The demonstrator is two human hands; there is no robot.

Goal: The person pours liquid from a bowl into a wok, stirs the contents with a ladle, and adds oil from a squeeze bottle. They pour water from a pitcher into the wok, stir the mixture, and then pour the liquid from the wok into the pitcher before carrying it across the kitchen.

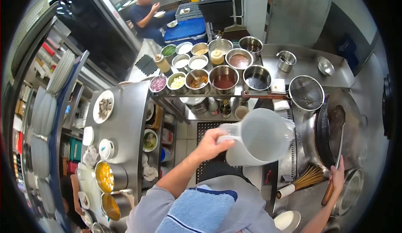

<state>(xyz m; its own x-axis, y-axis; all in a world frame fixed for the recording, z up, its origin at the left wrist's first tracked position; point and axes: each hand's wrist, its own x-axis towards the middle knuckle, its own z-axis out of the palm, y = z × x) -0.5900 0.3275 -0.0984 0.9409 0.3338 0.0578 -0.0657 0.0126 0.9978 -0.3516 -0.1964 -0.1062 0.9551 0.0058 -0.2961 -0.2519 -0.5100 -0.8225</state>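
Note:
My left hand [214, 143] is closed round the handle of a large translucent plastic pitcher [261, 136]. The pitcher is tilted, its mouth facing up toward me, and no contents can be made out. On the right, my right hand [338, 174] grips a ladle [341, 139] near its wooden handle. The ladle's bowl lies over the dark wok [321, 139] on the stove. Just left of that hand rests a bamboo wok brush [305, 180] with a white-wrapped end. A round strainer [307, 92] with a wooden handle sits beyond the pitcher.
Several steel pots of sauces and chopped ingredients [223, 80] line the shelf ahead. A steel counter [130, 120] on the left bears a plate of food [103, 106] and pots of yellow liquid [111, 177]. Farther back, a person [146, 15] sits by a blue cooler [184, 31].

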